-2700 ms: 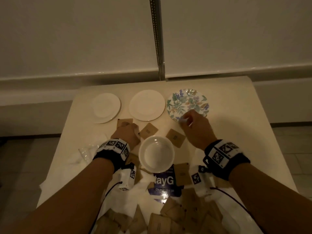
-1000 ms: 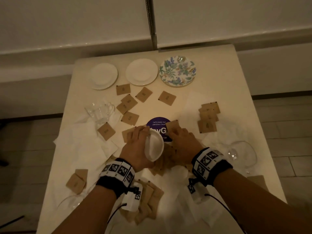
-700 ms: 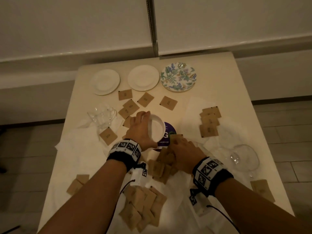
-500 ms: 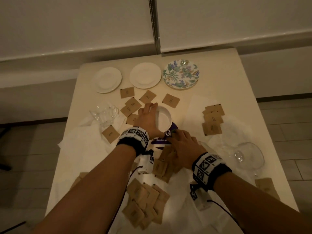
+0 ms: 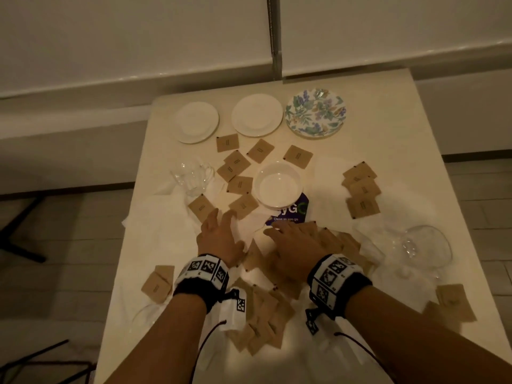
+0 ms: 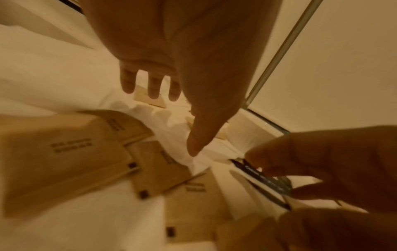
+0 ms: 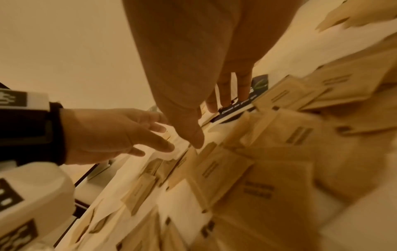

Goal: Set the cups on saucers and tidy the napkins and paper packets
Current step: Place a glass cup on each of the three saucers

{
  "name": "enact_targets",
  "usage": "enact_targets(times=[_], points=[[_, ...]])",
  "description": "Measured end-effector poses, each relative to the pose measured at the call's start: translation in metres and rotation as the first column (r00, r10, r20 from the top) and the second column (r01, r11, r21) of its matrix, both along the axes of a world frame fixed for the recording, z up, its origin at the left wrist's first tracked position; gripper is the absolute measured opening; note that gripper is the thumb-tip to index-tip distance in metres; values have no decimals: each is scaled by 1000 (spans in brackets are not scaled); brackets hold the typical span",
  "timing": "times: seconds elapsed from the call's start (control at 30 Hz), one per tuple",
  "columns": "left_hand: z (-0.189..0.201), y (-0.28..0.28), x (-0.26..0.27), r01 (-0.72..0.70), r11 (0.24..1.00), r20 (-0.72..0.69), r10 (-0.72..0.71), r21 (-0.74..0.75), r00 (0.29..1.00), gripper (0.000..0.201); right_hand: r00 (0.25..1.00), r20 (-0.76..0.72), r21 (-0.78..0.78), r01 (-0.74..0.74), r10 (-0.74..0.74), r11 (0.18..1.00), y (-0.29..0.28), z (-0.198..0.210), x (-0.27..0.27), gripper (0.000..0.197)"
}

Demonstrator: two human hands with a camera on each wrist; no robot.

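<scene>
A white cup (image 5: pixel 278 185) stands upright mid-table, partly on a purple card (image 5: pixel 293 214), with no hand on it. Three saucers line the far edge: two white ones (image 5: pixel 195 121) (image 5: pixel 256 115) and a floral one (image 5: pixel 315 112). My left hand (image 5: pixel 220 227) lies open, fingers straight, over a white napkin (image 5: pixel 166 217). My right hand (image 5: pixel 291 235) lies flat and open on a heap of brown paper packets (image 5: pixel 338 242). In the wrist views the left fingers (image 6: pixel 150 88) and right fingers (image 7: pixel 225 95) are spread, holding nothing, above packets (image 7: pixel 257 186).
A glass cup (image 5: pixel 192 174) sits at the left on napkins, another glass cup (image 5: pixel 424 246) at the right, and a third (image 5: pixel 144 314) near the front left edge. Loose packets (image 5: pixel 360 189) lie scattered around. A wall runs behind the table.
My left hand set the white cup down by the purple card, let go and drew back over the napkin. My right hand stayed on the packet heap.
</scene>
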State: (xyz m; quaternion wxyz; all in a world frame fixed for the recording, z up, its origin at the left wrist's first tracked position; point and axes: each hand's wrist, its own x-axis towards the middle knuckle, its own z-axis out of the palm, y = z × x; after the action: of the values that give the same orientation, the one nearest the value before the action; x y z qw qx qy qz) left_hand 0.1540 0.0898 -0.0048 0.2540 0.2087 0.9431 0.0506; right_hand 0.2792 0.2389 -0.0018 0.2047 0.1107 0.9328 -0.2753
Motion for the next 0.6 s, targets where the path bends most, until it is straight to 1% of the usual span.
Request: enact_targets(times=[0.07,0.17,0.23,0.3,0.37,0.43,0.5,0.53,0.57,0.6], points=[[-3,-8,-4,-16,999,70,19,-40,997,79,999,-15,-68,34,-35,997,-14,-3,-13,62],[-6,-11,-10,6,999,82,-2,-45,997,73,995,-72,-73,69,-74,995,-28,-7,-34,64],[-6,-10,-10,37,998,68,-33,-57,997,71,993,-72,-33,90,-92,995,-33,-9,-44,61],[-4,-11,-12,87,994,69,-82,-73,994,71,994,-48,39,105,-103,994,-39,-11,-50,58],[1,-12,-19,134,988,70,-128,-79,989,64,994,-16,109,107,-106,988,-44,-11,-52,51],[9,-10,-36,124,992,22,-124,7,992,52,995,-1,161,101,-102,982,-47,-12,-50,46],[21,-6,-60,80,984,-99,-65,160,993,44,991,-6,152,132,-133,979,-48,-14,-48,47],[27,-3,-75,51,970,-181,-7,237,983,45,989,-12,137,151,-151,979,-48,-15,-47,48],[32,0,-90,17,952,-257,65,305,964,52,986,-19,126,166,-165,978,-49,-16,-46,49],[36,3,-106,-20,935,-313,139,354,940,64,985,-26,121,172,-171,978,-49,-16,-46,49]])
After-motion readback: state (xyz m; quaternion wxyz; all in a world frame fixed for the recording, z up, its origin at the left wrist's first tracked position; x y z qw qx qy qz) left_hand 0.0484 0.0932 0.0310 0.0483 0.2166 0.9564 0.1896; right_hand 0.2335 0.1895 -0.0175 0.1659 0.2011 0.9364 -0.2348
